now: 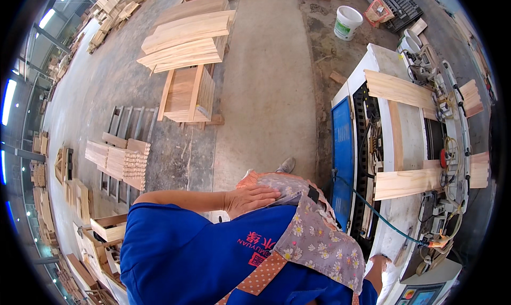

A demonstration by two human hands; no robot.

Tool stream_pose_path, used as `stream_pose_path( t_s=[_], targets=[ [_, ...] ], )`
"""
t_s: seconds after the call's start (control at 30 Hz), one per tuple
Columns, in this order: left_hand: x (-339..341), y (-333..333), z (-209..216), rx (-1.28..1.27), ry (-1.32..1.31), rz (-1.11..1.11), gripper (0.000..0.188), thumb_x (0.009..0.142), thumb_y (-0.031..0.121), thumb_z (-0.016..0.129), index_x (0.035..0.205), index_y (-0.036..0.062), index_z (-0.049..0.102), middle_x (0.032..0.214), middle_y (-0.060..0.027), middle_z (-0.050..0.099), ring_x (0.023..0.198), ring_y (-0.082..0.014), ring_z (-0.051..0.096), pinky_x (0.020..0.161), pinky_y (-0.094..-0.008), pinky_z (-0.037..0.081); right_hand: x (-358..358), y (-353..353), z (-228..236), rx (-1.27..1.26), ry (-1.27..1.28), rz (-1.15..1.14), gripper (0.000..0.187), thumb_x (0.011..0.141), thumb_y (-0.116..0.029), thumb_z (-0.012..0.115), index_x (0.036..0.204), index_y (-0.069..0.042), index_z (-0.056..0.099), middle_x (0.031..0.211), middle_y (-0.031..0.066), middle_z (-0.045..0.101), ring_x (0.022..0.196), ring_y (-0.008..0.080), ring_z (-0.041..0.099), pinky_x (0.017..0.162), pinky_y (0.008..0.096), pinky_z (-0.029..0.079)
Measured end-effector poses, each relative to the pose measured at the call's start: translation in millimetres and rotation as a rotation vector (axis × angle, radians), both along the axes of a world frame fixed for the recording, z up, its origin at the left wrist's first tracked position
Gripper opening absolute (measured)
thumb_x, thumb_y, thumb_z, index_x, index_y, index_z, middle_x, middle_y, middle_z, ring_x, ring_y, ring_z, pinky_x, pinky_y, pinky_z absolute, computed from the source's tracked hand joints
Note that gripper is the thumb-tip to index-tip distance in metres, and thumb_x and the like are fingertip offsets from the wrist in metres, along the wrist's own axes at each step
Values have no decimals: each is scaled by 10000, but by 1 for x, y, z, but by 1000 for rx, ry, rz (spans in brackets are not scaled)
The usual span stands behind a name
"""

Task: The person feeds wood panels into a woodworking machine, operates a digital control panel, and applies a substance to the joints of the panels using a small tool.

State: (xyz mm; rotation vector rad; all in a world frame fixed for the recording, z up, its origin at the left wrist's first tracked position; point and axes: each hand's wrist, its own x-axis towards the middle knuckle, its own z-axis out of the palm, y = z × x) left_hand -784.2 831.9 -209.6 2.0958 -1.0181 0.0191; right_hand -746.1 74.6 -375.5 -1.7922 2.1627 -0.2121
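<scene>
My left hand point(253, 199) lies flat on the front of my floral apron point(314, 233), its fingers stretched out and holding nothing. Down at the lower right, my right hand point(380, 263) is by the white side of a long woodworking machine point(396, 220); its fingers are mostly hidden, so their grip cannot be made out. A pale wooden board point(407, 184) lies across the machine, ahead of my right hand. Farther along, a second board point(399, 90) lies across it as well. A green hose point(375, 213) runs over the machine's near part to an orange-tipped fitting.
A blue panel point(343, 164) covers the machine's side, and a control screen point(424, 296) sits at lower right. Stacked boards point(186, 41) and a wooden frame stack point(186, 95) stand ahead left. More boards point(120, 158) lie on a metal rack. A white bucket point(348, 23) stands far right.
</scene>
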Motion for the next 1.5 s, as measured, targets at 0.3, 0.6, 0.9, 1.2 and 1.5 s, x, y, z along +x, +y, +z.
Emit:
stream_pose_path(
  t_s=[0.3,0.6,0.9,1.2,1.5],
  targets=[
    [2,-1,-1,-36,-19,-8,553,959,270,418,1408,-18,272,1466,-262,315,1362,-377,341,1112,-492,272,6,3,-1,-28,84,-29,980,889,-591,449,1460,78,15,1503,261,195,1390,361,232,1085,446,362],
    [-1,-3,3,-20,-20,14,544,952,259,423,1396,-24,288,1457,-263,333,1353,-379,357,1107,-490,284,16,10,-3,-24,34,-43,995,876,-546,525,1460,77,14,1498,265,215,1388,359,247,1111,431,326],
    [0,-2,-1,-16,-14,2,528,958,245,414,1399,-14,282,1463,-257,322,1358,-374,348,1113,-482,278,10,-16,-19,-42,54,-108,1006,871,-598,480,1472,51,3,1537,228,144,1396,357,243,1105,448,306],
    [2,-1,-1,-39,-9,-19,532,963,250,409,1403,-14,270,1466,-263,310,1366,-376,333,1116,-486,269,-5,-26,-23,-74,111,-88,992,879,-610,441,1469,56,1,1505,256,174,1346,377,308,1017,465,423],
    [-7,-4,-1,-24,10,10,568,954,282,427,1410,-12,263,1476,-262,295,1374,-374,321,1122,-486,255,33,92,80,156,657,243,1024,853,-482,598,1455,80,-10,1488,258,235,1371,360,267,1112,423,313]
  ],
)
